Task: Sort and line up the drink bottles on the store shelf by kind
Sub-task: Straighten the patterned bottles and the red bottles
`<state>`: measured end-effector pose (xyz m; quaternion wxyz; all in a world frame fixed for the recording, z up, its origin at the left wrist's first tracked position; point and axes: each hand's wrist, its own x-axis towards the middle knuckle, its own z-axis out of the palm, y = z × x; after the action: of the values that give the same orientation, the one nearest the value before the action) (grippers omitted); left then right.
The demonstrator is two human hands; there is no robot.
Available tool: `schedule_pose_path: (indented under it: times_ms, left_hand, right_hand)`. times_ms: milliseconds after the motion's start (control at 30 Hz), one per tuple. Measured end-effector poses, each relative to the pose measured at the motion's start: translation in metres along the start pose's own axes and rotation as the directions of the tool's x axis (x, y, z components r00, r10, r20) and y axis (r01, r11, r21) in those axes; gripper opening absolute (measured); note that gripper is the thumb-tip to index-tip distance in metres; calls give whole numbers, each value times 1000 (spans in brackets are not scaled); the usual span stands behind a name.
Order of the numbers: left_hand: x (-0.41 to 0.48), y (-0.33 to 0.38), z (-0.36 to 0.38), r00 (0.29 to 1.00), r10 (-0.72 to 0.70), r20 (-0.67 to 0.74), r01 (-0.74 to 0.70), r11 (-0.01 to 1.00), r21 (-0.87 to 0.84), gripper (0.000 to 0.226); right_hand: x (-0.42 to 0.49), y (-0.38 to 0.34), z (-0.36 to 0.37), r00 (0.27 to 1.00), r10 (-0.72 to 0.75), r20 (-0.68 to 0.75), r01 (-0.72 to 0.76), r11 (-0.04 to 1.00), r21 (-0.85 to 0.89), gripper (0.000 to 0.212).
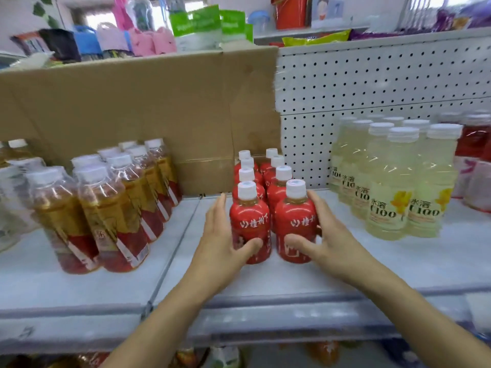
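Red bottles stand in two rows mid-shelf, running back toward 12 o'clock. Left hand grips front-left bottle, fingers flat along its 9 o'clock side, thumb curled across the label. Right hand grips front-right bottle the same way from 3 o'clock. Amber bottles stand at 9 o'clock, pale yellow bottles at 3 o'clock.

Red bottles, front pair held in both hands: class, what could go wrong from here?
The left hand grips the front-left red bottle, the right hand the front-right red bottle; a push back could tip the close-packed rows behind. Sliding right might knock the pale yellow bottles nearby. Pulling forward could drag the pair off the shelf edge.
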<state>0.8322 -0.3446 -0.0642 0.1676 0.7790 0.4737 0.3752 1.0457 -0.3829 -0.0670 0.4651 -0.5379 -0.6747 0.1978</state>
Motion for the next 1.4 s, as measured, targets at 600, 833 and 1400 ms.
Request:
schedule_pose_path:
  times_ms: [600, 833, 1400]
  left_hand:
    - [23, -33, 23, 988, -33, 149, 95, 898, -430, 103]
    - [14, -20, 9, 994, -72, 78, 92, 952, -292, 96]
    - [-70, -135, -185, 882, 168, -441, -130, 985, 114, 81]
  right_hand:
    - [11, 0, 23, 992, 103, -67, -96, 990, 104, 88]
    - [8, -4, 26, 993, 73, -91, -70, 997, 36, 92]
    - [21, -135, 181, 975, -213, -68, 202, 970, -135, 68]
